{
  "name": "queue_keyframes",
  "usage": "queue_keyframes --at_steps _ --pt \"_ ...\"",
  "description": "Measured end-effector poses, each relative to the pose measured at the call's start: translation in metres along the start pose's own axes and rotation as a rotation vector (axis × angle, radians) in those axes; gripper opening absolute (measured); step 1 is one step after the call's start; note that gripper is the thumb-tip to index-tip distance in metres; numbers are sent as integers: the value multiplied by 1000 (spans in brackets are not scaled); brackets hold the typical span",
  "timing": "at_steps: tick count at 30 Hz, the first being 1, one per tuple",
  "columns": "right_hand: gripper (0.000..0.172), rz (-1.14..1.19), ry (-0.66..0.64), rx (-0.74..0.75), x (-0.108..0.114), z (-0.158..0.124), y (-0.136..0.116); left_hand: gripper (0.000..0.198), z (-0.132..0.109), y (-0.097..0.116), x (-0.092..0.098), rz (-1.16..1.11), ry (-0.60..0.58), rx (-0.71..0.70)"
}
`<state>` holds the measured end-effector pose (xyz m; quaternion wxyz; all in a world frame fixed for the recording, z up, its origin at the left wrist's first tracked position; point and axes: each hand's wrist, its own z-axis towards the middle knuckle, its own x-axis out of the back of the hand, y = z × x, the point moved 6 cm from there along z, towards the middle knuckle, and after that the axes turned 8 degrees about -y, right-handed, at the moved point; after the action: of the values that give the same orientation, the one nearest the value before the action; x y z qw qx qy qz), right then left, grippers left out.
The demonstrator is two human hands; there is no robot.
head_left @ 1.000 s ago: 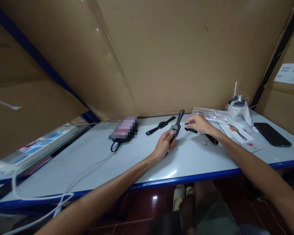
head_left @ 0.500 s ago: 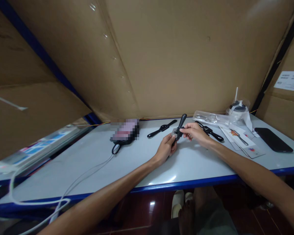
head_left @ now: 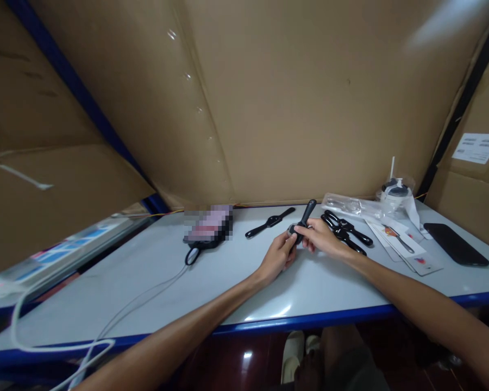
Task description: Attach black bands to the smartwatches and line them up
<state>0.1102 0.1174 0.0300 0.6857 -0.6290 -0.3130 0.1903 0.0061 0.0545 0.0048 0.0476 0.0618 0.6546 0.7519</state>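
Observation:
Both my hands are closed on one black spokeshave [head_left: 308, 212] held just above the table, one handle pointing up and away. My left hand [head_left: 277, 253] pinches it near its middle, with the thumb on top; the lower handle is hidden by the fingers. My right hand [head_left: 321, 237] grips the middle from the other side, its thumb and fingers on the grey and black body. Another spokeshave [head_left: 273, 221] lies on the table beyond my left hand. More black spokeshaves [head_left: 359, 237] lie in a group beside my right wrist, partly overlapping.
Printed cards [head_left: 415, 263], a clear plastic package [head_left: 346, 205] and a lidded cup with a straw [head_left: 394, 190] are at the right, near a black phone [head_left: 456, 244]. A blurred-out device [head_left: 209, 225] with a cable stands at the left. Cardboard [head_left: 277, 108] walls the back.
My right hand has shifted closer to my left on the spokeshave. Another spokeshave now shows beside my right wrist. The view has tilted slightly upward.

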Motion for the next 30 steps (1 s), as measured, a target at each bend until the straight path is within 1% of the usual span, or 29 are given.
queue_keyframes --at_steps 7,15,23,30 --pt "24 12 -7 14 -4 -1 -1 45 0 -2 0 -5 -15 -11" --pt "24 49 -45 17 -6 1 3 44 -2 -2 1 -34 11 9" --pt "24 35 -22 2 -6 -2 -1 46 -2 0 1 23 34 -5" --pt "26 19 -27 0 -10 -3 1 49 -1 0 0 6 16 -2"
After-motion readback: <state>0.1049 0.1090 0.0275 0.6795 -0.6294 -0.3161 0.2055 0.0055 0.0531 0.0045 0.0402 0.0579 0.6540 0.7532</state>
